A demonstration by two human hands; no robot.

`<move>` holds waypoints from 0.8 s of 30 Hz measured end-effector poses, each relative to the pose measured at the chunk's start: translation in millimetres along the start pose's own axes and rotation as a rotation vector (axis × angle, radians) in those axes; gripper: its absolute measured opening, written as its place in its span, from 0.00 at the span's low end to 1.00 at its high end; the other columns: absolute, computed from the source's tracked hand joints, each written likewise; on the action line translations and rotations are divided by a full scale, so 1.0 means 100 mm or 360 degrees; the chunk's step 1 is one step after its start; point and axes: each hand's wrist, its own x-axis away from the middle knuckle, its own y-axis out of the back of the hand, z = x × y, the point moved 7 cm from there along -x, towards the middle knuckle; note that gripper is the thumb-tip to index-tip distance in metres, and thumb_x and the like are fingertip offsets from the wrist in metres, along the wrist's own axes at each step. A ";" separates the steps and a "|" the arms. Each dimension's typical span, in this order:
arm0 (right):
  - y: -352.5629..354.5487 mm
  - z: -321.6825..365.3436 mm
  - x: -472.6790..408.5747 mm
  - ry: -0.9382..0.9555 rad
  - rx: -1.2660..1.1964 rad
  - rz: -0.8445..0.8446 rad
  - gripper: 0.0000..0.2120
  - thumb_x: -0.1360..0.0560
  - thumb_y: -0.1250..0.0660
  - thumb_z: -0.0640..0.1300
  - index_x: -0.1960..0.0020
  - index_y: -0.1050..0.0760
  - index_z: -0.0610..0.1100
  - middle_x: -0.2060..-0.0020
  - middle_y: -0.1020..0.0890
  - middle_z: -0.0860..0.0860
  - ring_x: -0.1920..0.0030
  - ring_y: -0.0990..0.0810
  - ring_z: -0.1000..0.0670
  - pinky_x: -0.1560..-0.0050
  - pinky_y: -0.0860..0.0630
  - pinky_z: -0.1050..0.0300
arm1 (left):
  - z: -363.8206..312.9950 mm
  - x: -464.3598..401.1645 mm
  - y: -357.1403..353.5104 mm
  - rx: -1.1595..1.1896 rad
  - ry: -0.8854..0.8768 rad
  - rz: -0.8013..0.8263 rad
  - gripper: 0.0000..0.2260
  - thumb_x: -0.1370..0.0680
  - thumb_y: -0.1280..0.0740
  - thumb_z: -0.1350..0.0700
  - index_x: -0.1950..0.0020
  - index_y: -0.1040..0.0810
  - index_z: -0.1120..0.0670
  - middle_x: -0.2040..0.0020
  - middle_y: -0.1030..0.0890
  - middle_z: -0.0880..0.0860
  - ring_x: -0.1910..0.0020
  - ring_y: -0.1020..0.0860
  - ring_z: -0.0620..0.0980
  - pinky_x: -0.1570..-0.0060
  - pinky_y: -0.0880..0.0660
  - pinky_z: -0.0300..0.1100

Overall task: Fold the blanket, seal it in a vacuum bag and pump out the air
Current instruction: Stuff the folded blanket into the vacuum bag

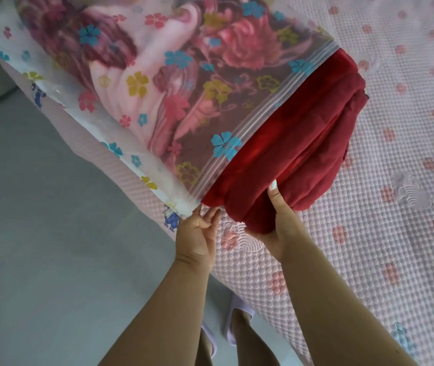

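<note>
Soft even daylight, faint shadows, wide-angle bending at edges, upper-left corner blurred, perhaps by motion

Folded red blanket [290, 143] half inside flowered vacuum bag [157, 83], hands [279, 220] gripping
</note>
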 end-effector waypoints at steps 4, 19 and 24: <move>0.01 0.03 0.02 0.0047 0.0027 -0.0036 0.54 0.53 0.23 0.67 0.32 0.33 0.47 0.41 0.21 0.50 0.44 0.20 0.46 0.45 0.23 0.38 | -0.10 0.02 -0.02 0.0112 -0.0087 -0.0027 0.18 0.26 0.46 0.76 0.42 0.26 0.64 0.50 0.20 0.60 0.51 0.18 0.53 0.47 0.20 0.44; -0.03 0.15 0.12 0.0091 0.0063 0.0003 0.51 0.54 0.22 0.68 0.37 0.32 0.49 0.40 0.22 0.50 0.43 0.21 0.45 0.49 0.20 0.40 | -0.28 -0.04 -0.03 -0.0778 -0.0540 -0.0334 0.06 0.23 0.38 0.68 0.51 0.22 0.63 0.63 0.15 0.50 0.57 0.15 0.52 0.54 0.19 0.39; -0.19 0.11 0.03 0.0031 -0.0003 0.0087 0.50 0.55 0.21 0.68 0.40 0.31 0.48 0.42 0.21 0.49 0.44 0.20 0.43 0.49 0.21 0.35 | -0.33 -0.04 0.07 -0.0751 -0.0560 -0.0313 0.06 0.22 0.37 0.68 0.53 0.21 0.61 0.63 0.15 0.51 0.57 0.15 0.51 0.55 0.19 0.38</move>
